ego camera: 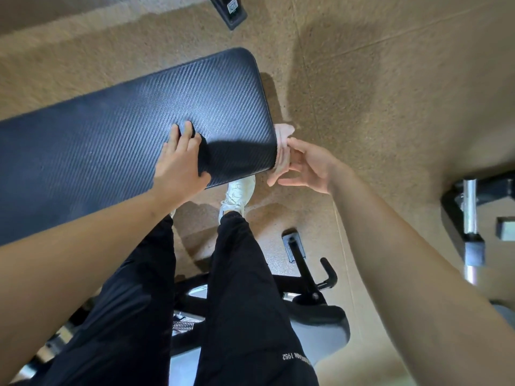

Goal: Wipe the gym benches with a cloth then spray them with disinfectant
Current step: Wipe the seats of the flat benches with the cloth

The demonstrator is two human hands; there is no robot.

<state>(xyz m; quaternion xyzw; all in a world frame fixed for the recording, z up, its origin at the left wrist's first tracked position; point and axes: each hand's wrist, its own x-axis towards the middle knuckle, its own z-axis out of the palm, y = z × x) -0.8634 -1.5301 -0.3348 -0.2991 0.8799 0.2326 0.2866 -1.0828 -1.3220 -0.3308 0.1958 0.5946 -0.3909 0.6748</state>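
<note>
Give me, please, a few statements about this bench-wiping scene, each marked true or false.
1. The left hand rests on top of the black bench pad. True.
2. The right hand holds a spray bottle. False: it holds a pale cloth.
3. The cloth lies spread over the middle of the pad. False: it is held against the pad's end edge.
4. A white shoe shows on the floor below the pad's near corner. True.
</note>
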